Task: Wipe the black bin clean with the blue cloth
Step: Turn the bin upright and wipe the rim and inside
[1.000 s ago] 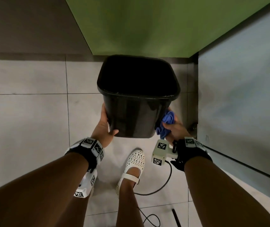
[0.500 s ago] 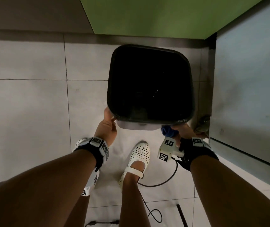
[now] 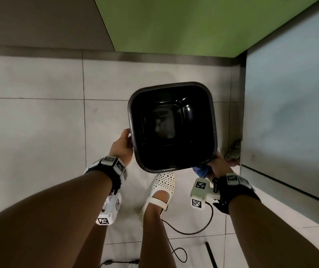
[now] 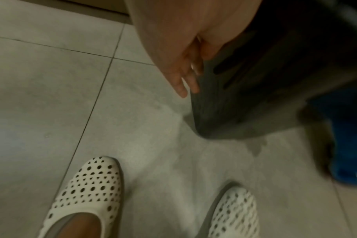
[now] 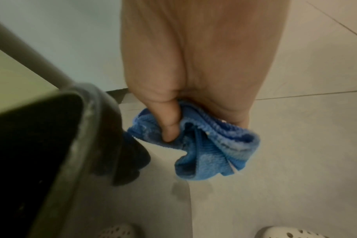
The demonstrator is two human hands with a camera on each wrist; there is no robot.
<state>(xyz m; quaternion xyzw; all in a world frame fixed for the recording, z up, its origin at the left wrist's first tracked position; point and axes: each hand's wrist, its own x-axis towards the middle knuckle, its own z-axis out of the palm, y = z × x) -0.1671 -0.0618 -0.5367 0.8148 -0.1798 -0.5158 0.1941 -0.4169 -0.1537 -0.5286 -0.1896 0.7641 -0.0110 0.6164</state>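
Note:
The black bin is tilted with its square mouth facing up at me, its glossy inside bare. My left hand lies on the bin's left outer wall, and the left wrist view shows its fingers straight and flat against the bin. My right hand is at the rim's near right corner and grips the bunched blue cloth. In the right wrist view the thumb presses into the blue cloth just beside the bin's rim. Whether the bin's base touches the floor is unclear.
Pale floor tiles lie all around. A green wall stands behind the bin and a grey-blue panel close on the right. My white perforated shoe is just below the bin, with a black cable trailing beside it.
The bin has come down and tipped from side-on to mouth-up, so its inside now shows. Both hands went with it, and the right still holds the cloth.

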